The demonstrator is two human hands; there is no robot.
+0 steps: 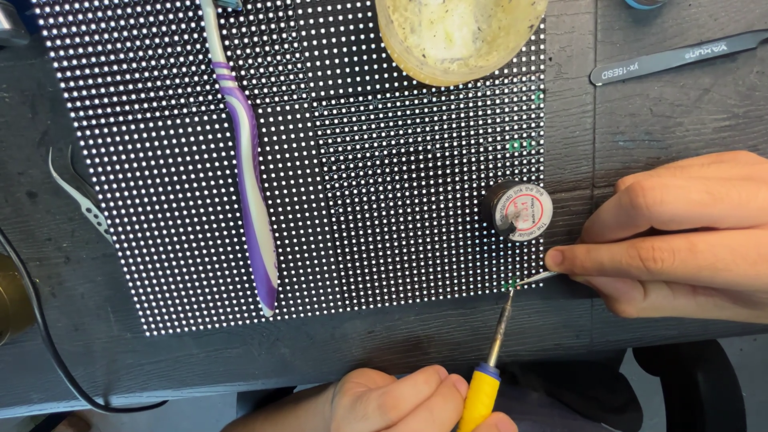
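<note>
- LED panel [160, 160]: black board with a grid of lit white dots, flat on the dark wooden bench [664, 112]; a few green dots show near its lower right corner.
- My right hand [680, 240], coming in from the right, pinches fine tweezers [538, 278] between thumb and forefinger; their tips sit at that corner.
- My left hand [392, 400], at the bottom edge, is closed around a yellow-handled soldering iron [490, 368]; its tip meets the tweezers' tips at the panel edge.
- Small round spool [520, 210] stands on the panel just above the work point.
- Purple-and-white toothbrush [250, 160] lies on the panel, left of centre.
- Yellowish round dish [460, 40] at the top; flat metal tool [680, 56] upper right; curved tweezers [80, 200] off the left edge.
</note>
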